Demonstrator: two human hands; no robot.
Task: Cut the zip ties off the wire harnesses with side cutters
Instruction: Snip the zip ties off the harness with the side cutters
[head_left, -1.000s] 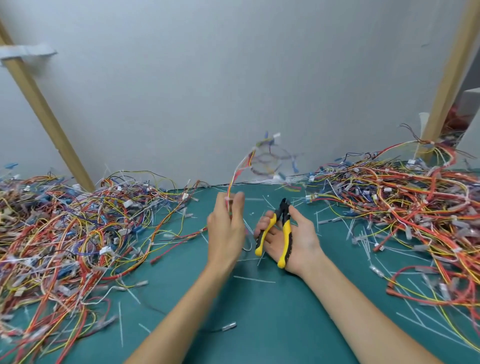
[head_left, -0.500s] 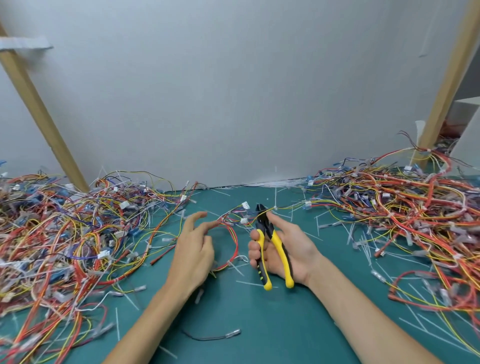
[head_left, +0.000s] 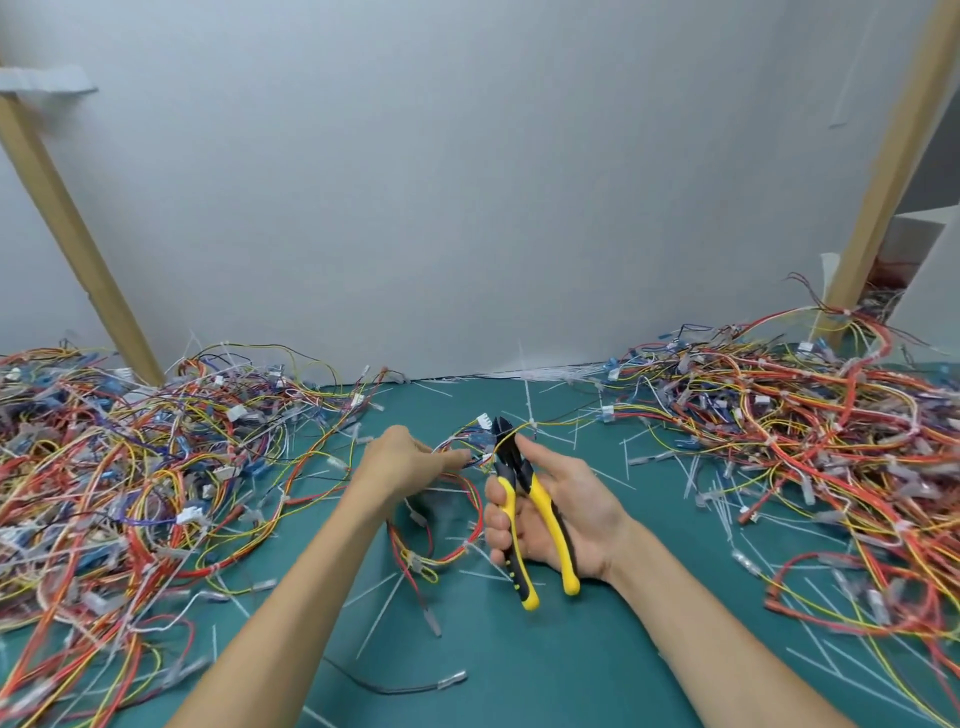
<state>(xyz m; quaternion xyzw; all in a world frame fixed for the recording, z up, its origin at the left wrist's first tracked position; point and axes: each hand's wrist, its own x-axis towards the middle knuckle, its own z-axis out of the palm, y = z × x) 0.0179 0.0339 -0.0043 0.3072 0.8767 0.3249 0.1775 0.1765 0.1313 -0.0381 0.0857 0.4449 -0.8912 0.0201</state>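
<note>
My right hand (head_left: 566, 512) grips the side cutters (head_left: 524, 512), which have yellow and black handles spread apart and a black head pointing up. A small wire harness (head_left: 457, 499) of red, yellow and blue wires with a white connector lies on the green mat between my hands. My left hand (head_left: 402, 462) pinches this harness at its upper part, just left of the cutter jaws. The jaws sit close to the wires by the white connector (head_left: 484, 420).
A big tangle of harnesses (head_left: 130, 488) covers the mat on the left, and another pile (head_left: 810, 441) fills the right. Cut white zip tie pieces (head_left: 382, 608) and a loose black wire (head_left: 395, 686) litter the green mat (head_left: 545, 675). Wooden posts (head_left: 78, 244) lean against the grey wall.
My left hand has dropped from holding a harness up in the air to pinching the harness on the mat. The cutters turned upright and their handles opened wider.
</note>
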